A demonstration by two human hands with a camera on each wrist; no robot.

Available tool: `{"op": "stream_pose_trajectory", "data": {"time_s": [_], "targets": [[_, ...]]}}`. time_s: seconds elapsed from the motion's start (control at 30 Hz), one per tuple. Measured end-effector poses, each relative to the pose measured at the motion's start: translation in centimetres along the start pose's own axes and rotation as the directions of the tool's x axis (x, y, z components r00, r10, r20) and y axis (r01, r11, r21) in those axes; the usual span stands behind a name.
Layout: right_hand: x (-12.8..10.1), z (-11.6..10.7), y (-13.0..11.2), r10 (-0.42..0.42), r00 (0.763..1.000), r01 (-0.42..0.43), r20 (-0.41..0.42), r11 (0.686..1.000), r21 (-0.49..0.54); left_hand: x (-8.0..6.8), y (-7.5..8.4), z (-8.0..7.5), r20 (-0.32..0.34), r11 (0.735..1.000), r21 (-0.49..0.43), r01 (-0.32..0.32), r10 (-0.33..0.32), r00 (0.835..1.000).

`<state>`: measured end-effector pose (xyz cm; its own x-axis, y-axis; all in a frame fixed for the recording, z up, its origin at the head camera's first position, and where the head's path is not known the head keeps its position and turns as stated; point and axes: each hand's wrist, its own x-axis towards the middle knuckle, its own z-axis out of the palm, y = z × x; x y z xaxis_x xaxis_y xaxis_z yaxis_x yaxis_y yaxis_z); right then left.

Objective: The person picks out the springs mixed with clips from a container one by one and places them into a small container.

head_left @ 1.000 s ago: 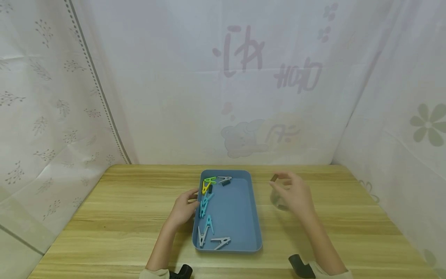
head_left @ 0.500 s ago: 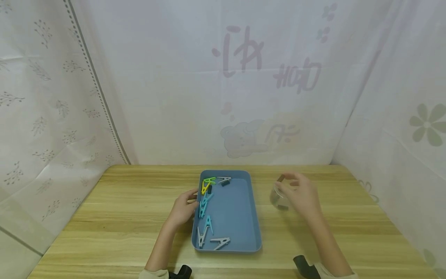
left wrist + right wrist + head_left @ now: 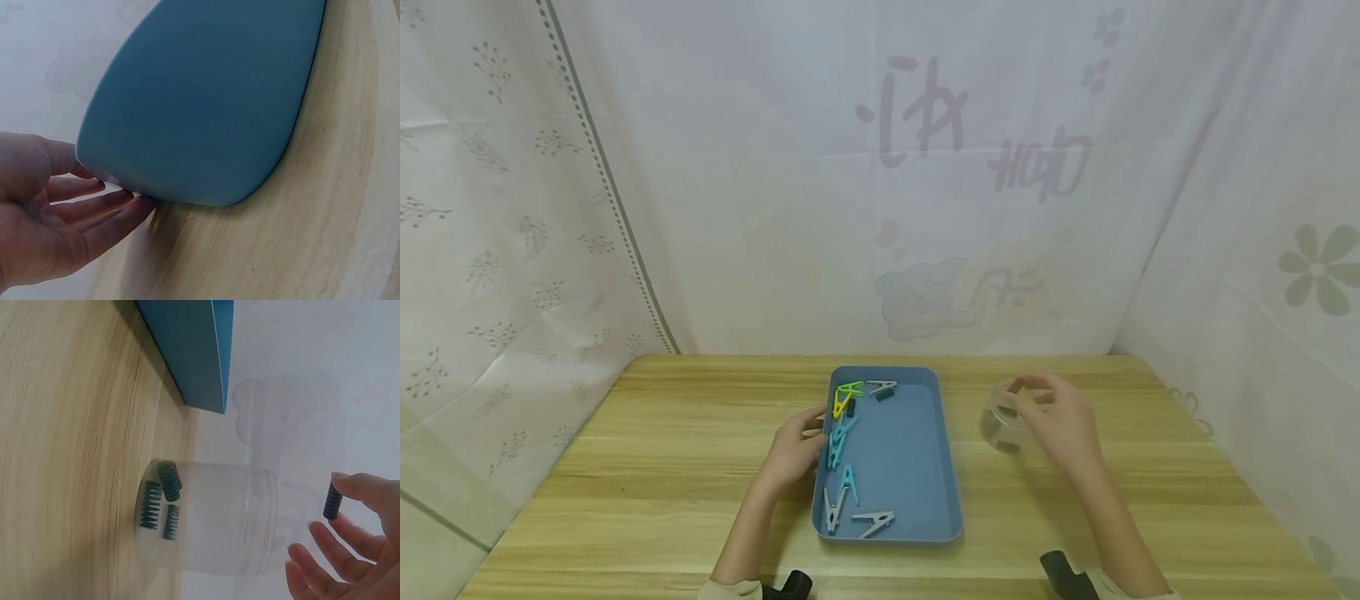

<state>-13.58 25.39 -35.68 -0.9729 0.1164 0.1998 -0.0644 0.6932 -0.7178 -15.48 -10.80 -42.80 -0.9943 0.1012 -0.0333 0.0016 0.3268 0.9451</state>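
Note:
My right hand [image 3: 1060, 421] pinches a dark coil spring [image 3: 333, 501] between thumb and index finger, beside the mouth of a clear jar [image 3: 219, 519] in the right wrist view. Several more springs [image 3: 150, 505] lie at the jar's bottom. In the head view that hand partly covers the jar. My left hand [image 3: 796, 447] touches the left side of a blue tray [image 3: 910, 467], its fingers [image 3: 119, 231] mostly straight against the outer wall; exact thumb contact is unclear. Inside the tray, along its left side, lie yellow, green, turquoise and grey clothespins [image 3: 875, 522], with dark springs [image 3: 885, 395].
The tray and jar stand side by side on a wooden table [image 3: 685, 467]. White patterned curtains [image 3: 775, 208] hang behind the table and at both sides. Dark wrist mounts [image 3: 790, 585] show at the sleeves.
My right hand has moved a little to the right with the pinched spring, uncovering more of the jar. The left hand and tray stay nearly still.

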Motion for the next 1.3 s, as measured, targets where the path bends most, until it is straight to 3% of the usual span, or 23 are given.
{"op": "stream_pose_trajectory", "data": {"time_s": [1.3], "targets": [[0.0, -1.0, 2.8, 0.008, 1.0, -0.009, -0.031, 0.998, -0.062, 0.0, 0.1, 0.0, 0.004, 1.0, 0.008, 0.005, -0.005, 1.0]]}}
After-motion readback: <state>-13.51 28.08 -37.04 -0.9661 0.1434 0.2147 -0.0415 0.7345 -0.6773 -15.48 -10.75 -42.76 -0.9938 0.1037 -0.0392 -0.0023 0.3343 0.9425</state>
